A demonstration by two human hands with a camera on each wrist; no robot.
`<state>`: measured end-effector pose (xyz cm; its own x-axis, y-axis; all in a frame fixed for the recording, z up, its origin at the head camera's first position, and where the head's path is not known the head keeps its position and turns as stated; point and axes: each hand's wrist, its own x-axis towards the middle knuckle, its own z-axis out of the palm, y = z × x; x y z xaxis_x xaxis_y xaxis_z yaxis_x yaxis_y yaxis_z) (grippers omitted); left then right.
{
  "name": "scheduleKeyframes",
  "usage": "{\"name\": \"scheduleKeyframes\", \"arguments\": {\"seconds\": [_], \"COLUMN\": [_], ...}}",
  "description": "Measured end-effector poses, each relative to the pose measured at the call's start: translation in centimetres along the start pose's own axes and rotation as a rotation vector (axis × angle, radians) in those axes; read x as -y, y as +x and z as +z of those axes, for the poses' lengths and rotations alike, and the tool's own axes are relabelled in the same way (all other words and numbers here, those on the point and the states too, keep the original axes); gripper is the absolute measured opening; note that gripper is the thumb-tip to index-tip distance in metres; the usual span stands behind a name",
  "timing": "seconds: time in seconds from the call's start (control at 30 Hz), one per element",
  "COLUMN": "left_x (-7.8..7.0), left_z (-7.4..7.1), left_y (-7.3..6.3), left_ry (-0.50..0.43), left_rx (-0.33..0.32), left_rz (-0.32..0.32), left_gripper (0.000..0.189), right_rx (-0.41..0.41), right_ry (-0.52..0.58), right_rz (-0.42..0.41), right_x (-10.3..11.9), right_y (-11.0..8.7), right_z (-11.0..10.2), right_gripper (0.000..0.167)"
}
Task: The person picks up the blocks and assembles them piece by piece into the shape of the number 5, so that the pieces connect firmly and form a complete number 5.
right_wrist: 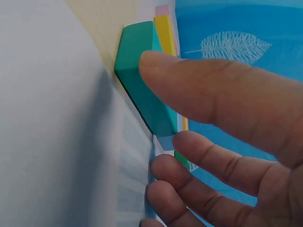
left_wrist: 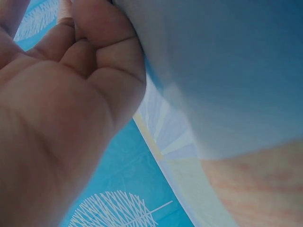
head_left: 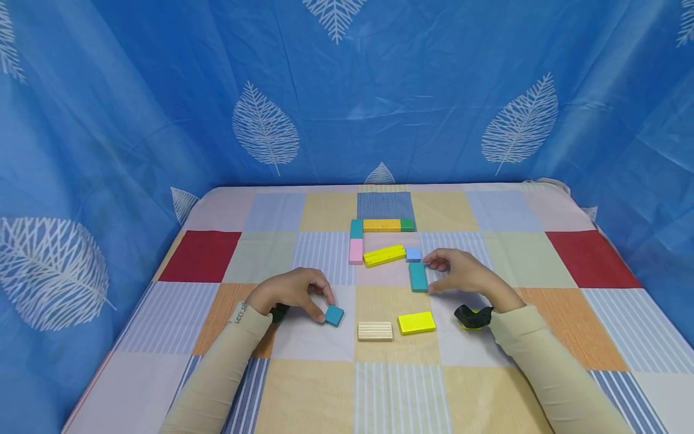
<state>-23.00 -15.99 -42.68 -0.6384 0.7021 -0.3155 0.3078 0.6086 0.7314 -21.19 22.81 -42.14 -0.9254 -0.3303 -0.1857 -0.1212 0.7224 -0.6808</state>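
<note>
My left hand pinches a small teal square block between thumb and finger, at the left of the loose pieces; in the left wrist view the fingers curl, but no block shows. Over on the right, my right hand lies beside a teal rectangular block. Its thumb overlaps the block's near side in the right wrist view, and the index fingertip is by the far corner. This block lies just below a small blue block. A yellow piece lies slanted to the left of it.
Farther back, a teal block, an orange-yellow block, a green block and a pink block form a corner. Nearer are a striped wooden block and a yellow block. Blue leaf-print curtain surrounds the patchwork-covered table.
</note>
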Motion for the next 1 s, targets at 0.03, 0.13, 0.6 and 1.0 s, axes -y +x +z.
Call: {"name": "scheduleKeyframes", "arguments": {"seconds": [0.03, 0.13, 0.6, 1.0], "left_x": [0.02, 0.07, 0.16, 0.18], "left_z": [0.01, 0.02, 0.07, 0.00], "left_y": [0.02, 0.05, 0.13, 0.15], "left_ry": [0.002, 0.004, 0.014, 0.013], "left_rx": [0.000, 0.001, 0.000, 0.002], "left_rz": [-0.001, 0.000, 0.005, 0.013], "left_gripper": [0.023, 0.023, 0.023, 0.022], "right_rx": [-0.002, -0.010, -0.022, -0.036], "right_ry": [-0.007, -0.020, -0.051, -0.092], "right_rz": [-0.007, -0.012, -0.023, -0.018], "right_x": [0.01, 0.02, 0.20, 0.49], "right_y": [0.01, 0.00, -0.03, 0.20], "right_z": [0.09, 0.35, 0.59, 0.54], "right_gripper": [0.056, 0.056, 0.053, 0.054]}}
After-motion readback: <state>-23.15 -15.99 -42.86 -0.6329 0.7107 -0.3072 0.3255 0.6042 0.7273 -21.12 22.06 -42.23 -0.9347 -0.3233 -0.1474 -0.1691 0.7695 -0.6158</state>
